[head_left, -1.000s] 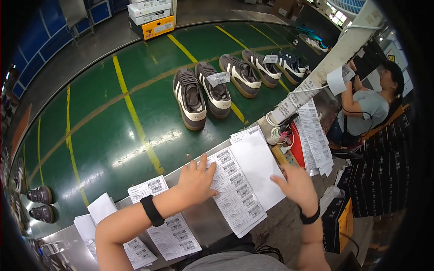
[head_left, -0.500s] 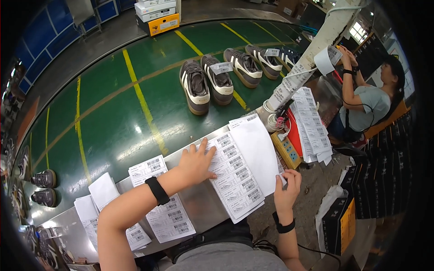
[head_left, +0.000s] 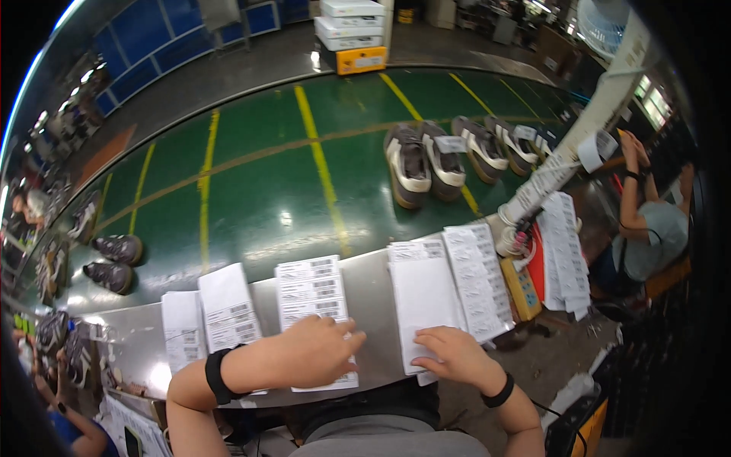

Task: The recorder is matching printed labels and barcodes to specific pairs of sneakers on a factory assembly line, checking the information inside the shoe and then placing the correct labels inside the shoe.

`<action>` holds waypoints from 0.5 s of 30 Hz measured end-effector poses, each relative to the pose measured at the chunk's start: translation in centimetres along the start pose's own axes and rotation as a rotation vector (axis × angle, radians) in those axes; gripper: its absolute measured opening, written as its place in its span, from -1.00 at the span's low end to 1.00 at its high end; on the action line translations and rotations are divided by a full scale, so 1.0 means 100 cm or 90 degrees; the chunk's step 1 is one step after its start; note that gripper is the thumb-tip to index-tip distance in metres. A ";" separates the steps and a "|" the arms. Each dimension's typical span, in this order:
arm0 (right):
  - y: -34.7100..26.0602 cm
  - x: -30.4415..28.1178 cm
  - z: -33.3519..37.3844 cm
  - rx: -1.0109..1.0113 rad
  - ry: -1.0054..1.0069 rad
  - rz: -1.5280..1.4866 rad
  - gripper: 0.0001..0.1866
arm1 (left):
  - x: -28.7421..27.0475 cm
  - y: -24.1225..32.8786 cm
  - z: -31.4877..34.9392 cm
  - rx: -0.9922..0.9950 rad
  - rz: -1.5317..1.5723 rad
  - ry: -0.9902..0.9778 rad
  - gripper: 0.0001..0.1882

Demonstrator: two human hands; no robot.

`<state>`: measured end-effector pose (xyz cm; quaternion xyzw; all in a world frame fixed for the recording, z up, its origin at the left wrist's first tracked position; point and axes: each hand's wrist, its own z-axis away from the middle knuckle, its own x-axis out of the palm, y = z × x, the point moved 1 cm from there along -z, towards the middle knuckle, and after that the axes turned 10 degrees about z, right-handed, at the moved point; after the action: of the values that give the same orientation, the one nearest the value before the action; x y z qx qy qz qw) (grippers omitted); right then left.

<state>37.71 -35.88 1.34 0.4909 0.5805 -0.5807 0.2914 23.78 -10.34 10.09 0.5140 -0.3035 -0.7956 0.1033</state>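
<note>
My left hand (head_left: 326,352) is over the lower part of a stack of white label sheets (head_left: 311,278), its fingers loosely apart. Whether it presses on the paper I cannot tell. My right hand (head_left: 449,355) rests with spread fingers on the lower right of a mostly blank white sheet (head_left: 422,293), which has a printed strip along its top. Directly to the right of that sheet lies another stack of label sheets (head_left: 478,278). Neither hand grips anything. Both wrists wear black bands.
Grey-brown sneakers (head_left: 407,164) with tags stand on the green table (head_left: 259,183). More paper stacks (head_left: 228,305) lie at left. A power strip (head_left: 520,289), a post (head_left: 567,156) and a co-worker (head_left: 651,228) are at right. Shoe boxes (head_left: 352,34) stand at the back.
The view has shifted. My left hand has moved left to another label stack. My right hand has gone from the blank sheet's edge onto its face; labelled sheets now lie right of it.
</note>
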 end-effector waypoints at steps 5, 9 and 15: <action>0.005 -0.032 -0.040 -0.004 0.041 0.016 -0.73 | 0.025 0.022 0.055 -0.048 0.108 -0.050 -0.41; -0.037 -0.080 -0.085 -0.087 0.063 -0.016 -0.72 | 0.046 0.024 0.082 -0.108 0.131 -0.032 -0.38; -0.138 -0.135 -0.096 -0.387 0.097 -0.771 -0.89 | 0.066 0.019 0.110 -0.183 0.199 0.000 -0.38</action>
<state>32.10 -27.65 20.47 0.0154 0.9089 -0.4167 -0.0014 10.84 -10.85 9.43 0.4403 -0.2633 -0.8051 0.2978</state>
